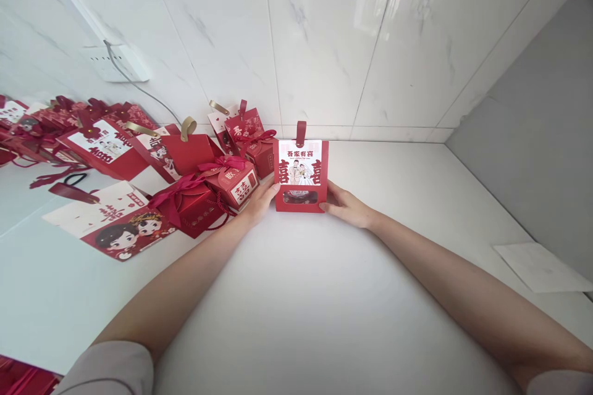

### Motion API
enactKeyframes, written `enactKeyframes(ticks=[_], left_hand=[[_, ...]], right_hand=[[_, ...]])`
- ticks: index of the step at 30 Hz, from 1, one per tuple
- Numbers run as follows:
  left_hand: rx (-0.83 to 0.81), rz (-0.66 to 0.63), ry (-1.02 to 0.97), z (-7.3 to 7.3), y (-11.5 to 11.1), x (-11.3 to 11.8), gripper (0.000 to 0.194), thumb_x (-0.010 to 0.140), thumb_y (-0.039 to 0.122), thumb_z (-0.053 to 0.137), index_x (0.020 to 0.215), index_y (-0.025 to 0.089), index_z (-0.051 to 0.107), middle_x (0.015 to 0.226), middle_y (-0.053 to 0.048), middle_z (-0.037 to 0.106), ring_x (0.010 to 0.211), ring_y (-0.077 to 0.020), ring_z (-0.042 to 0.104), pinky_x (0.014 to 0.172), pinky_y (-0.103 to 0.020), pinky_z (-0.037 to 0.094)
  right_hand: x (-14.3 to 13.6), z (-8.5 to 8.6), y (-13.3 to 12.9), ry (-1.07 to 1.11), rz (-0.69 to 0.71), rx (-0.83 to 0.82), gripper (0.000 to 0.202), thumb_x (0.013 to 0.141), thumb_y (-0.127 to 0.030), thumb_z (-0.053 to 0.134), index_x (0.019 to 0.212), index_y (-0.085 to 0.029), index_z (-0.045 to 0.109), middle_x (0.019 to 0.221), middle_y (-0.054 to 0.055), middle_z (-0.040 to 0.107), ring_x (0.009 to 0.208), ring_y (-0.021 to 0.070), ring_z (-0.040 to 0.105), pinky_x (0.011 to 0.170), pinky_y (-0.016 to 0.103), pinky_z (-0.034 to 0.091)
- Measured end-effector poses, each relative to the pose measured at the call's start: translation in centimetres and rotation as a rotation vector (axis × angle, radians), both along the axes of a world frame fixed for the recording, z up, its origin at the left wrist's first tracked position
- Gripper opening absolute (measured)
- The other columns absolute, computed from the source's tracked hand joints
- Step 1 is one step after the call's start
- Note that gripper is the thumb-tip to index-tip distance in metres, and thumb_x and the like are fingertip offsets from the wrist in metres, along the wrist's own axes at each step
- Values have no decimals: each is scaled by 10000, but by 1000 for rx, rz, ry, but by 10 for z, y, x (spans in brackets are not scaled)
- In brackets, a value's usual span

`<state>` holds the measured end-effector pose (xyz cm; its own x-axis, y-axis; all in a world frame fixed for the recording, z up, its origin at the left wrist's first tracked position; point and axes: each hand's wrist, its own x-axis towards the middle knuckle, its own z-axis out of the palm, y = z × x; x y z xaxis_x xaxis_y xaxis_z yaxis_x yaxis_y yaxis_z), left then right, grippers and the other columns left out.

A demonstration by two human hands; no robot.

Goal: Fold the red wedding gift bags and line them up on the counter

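A red gift box [301,197] with a white printed panel, a small window and a red strap on top stands upright on the white table [324,296]. My left hand [263,199] grips its left side, thumb on the front edge. On the right side, my right hand [345,205] holds the lower corner, with fingers partly behind the box. Just left of my left hand sits a small red box with a ribbon bow [238,185].
More red boxes [189,207] and strapped gift bags [104,145] crowd the left side and back. A bag with cartoon figures [125,234] lies nearer. Behind is a tiled wall [319,43] with a socket and cable. A white sheet [537,265] lies far right.
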<state>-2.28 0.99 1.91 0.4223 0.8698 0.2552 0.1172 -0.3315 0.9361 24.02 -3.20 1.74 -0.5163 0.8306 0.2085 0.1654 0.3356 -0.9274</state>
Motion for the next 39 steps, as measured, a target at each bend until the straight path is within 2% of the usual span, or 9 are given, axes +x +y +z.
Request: enactKeyframes(ticks=[5,12,20,28,39], left_hand=[[17,26,46,5,-4,3,580,956,556,404,1388,191,531,1434,-67,540,1415,-258,396,1209,-422,281],[13,57,73,7,-5,3,602,947,594,385,1332,175,581,1393,-74,579,1401,-261,418,1190,-410,316],[36,77,81,8,-5,5,626,932,617,394,1307,157,594,1356,-100,609,1370,-273,456,1181,-436,320],[49,90,96,9,-6,5,614,941,600,385,1331,162,568,1374,-94,594,1352,-267,475,1174,-428,329],[56,86,100,8,-6,4,591,954,577,376,1340,167,558,1388,-92,582,1363,-263,462,1172,-426,332]], right_hand=[[0,1,0,-45,-38,-2,747,923,-515,526,1553,-297,187,1521,29,443,1294,274,534,1116,463,419],[0,5,-3,-105,-73,36,635,966,-581,379,1538,-341,240,1504,-18,467,1351,263,481,1146,452,382],[-1,6,-4,-132,-76,52,684,960,-583,396,1554,-316,188,1482,5,495,1289,272,543,1129,462,400],[-2,6,-4,-134,-90,61,686,951,-577,425,1550,-328,199,1478,8,500,1316,289,518,1119,491,413],[-2,5,-4,-106,-94,43,718,945,-571,450,1555,-322,165,1484,16,492,1301,281,536,1117,474,421]])
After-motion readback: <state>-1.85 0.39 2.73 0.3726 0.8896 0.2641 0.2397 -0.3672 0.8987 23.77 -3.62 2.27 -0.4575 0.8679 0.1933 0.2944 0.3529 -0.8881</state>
